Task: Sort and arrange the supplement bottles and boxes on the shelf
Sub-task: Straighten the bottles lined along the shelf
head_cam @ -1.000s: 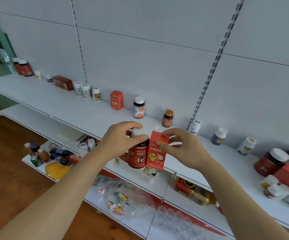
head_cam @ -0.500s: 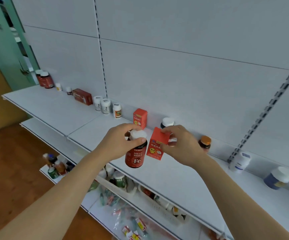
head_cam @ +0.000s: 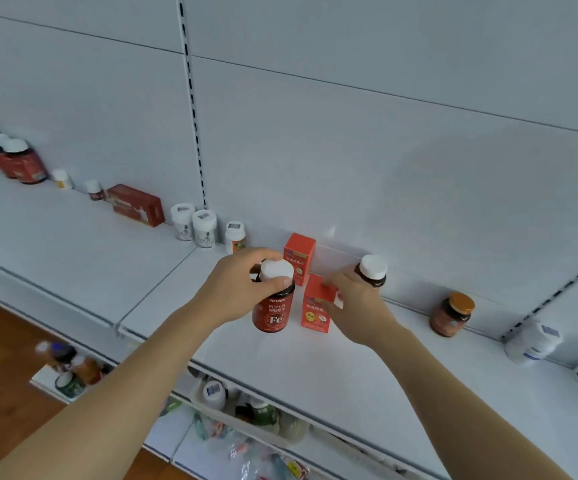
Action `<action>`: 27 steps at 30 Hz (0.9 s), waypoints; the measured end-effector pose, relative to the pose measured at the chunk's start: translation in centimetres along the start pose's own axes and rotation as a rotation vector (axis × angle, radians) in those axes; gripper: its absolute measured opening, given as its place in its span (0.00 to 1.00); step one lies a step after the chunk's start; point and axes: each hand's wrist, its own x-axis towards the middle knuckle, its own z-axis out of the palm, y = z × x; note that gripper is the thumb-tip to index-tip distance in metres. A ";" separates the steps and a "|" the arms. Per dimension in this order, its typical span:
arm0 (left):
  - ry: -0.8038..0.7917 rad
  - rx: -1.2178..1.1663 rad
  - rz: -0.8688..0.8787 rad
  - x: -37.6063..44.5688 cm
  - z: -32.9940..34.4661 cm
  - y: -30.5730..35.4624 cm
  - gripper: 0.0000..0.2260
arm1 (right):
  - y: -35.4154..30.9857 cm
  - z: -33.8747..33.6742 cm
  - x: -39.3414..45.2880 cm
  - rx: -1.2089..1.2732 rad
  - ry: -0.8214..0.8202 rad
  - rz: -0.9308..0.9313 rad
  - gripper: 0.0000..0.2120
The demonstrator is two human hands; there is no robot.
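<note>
My left hand [head_cam: 237,285] grips a red bottle [head_cam: 273,313] marked Fe by its white cap, over the white shelf [head_cam: 301,362]. My right hand [head_cam: 353,306] pinches the top of a small red box [head_cam: 315,315] just right of the bottle. A matching red box [head_cam: 299,258] stands upright against the back wall behind them. A dark bottle with a white cap [head_cam: 372,271] stands at the wall, partly hidden by my right hand. Whether the held bottle and box touch the shelf I cannot tell.
Along the back wall to the left stand three white bottles [head_cam: 204,228], a flat red box [head_cam: 135,204] and red jars [head_cam: 17,161]. To the right are an orange-capped jar [head_cam: 452,315] and a white bottle [head_cam: 531,342]. Lower shelves hold mixed bottles [head_cam: 69,367].
Both hands have carried the Fe bottle and the red box up and toward the shelf's back wall, close to the matching red box. The view has swung left.
</note>
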 end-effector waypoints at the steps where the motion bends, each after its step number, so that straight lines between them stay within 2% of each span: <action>1: -0.016 -0.005 0.015 0.8 -0.6 -0.4 0.16 | -0.2 0.4 0.1 -0.058 0.019 -0.005 0.16; 5: -0.086 -0.017 0.066 2.9 -1.9 -1.8 0.17 | -1.1 1.1 0.3 -0.303 0.037 0.028 0.18; 10: -0.170 -0.006 0.129 4.3 -2.3 -2.7 0.18 | -1.5 1.4 1.9 -0.456 0.108 0.018 0.17; 16: -0.180 -0.018 0.115 5.8 -3.1 -3.3 0.18 | -0.8 1.6 4.9 -0.481 0.119 0.107 0.17; 27: -0.174 -0.054 0.088 7.7 -2.5 -3.5 0.16 | 0.8 2.4 7.3 -0.529 0.204 0.043 0.16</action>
